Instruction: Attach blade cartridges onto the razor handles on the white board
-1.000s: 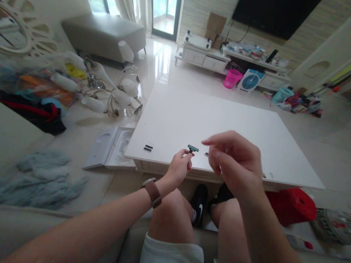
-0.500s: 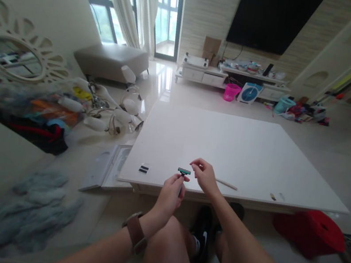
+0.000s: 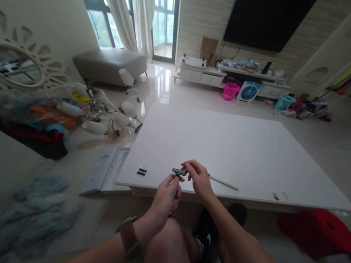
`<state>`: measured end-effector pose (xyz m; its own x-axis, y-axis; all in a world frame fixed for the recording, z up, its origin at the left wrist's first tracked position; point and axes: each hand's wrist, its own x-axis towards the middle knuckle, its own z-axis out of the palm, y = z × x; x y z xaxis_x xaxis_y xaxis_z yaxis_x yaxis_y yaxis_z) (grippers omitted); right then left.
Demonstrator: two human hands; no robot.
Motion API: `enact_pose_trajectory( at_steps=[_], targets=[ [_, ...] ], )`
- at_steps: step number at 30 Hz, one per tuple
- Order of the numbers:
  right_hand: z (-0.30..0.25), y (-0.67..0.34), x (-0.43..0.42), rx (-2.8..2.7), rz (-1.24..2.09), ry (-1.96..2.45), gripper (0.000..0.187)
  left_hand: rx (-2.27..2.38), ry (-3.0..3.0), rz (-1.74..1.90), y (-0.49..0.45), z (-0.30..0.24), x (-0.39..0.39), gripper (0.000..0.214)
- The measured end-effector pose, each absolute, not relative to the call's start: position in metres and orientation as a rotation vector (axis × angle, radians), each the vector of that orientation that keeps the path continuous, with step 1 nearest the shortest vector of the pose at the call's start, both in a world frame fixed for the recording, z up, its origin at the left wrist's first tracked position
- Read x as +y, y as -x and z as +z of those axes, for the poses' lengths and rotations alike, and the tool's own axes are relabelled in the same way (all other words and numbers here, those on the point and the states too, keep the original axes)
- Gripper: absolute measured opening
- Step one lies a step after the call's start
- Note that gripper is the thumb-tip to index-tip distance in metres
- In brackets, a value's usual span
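Observation:
A razor point(image 3: 178, 172) with a teal-and-black head and a dark handle is held upright over the near edge of the white table. My left hand point(image 3: 167, 193) is closed around its handle. Curled fingers of my right hand point(image 3: 197, 176) reach the right end of the razor head; whether they touch it, or pinch something small, I cannot make out. Behind my right wrist lies a thin pale stick point(image 3: 224, 182) on the tabletop. Left of my hands rests a clear piece with two black strips point(image 3: 142, 171).
The white table point(image 3: 220, 143) spreads out ahead of me. A small dark-and-yellow piece point(image 3: 275, 196) lies near its front right edge. Below that stands a red stool point(image 3: 316, 233). To the left are a lamp fixture point(image 3: 124, 116), an open white box point(image 3: 99, 172) and grey fluffy cloth point(image 3: 38, 207).
My right hand has moved left, bringing its fingertips to the razor head. My left hand and the razor have shifted slightly left, and the view has turned a little.

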<state>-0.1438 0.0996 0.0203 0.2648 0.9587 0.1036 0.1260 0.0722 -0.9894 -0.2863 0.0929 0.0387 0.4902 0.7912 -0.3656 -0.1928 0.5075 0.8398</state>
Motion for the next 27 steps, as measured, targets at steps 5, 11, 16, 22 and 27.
enact_pose_trajectory(
  at_steps=[5,11,16,22,27],
  targets=[
    [0.025,0.145,0.092,-1.13,0.932,1.243,0.025,0.903,-0.887,0.682,0.287,0.038,0.092,0.039],
    [0.024,0.147,0.09,-1.192,0.855,1.223,0.019,0.902,-0.797,0.734,0.286,0.031,0.093,0.041],
    [0.022,0.146,0.092,-1.158,0.915,1.18,0.022,0.883,-0.699,0.828,0.284,0.028,0.096,0.041],
    [0.024,0.15,0.095,-0.953,1.088,1.156,0.026,0.868,-0.591,0.854,0.284,0.037,0.095,0.037],
    [0.022,0.152,0.094,-0.82,1.21,1.111,0.028,0.799,-0.52,0.832,0.283,0.047,0.092,0.042]
  ],
)
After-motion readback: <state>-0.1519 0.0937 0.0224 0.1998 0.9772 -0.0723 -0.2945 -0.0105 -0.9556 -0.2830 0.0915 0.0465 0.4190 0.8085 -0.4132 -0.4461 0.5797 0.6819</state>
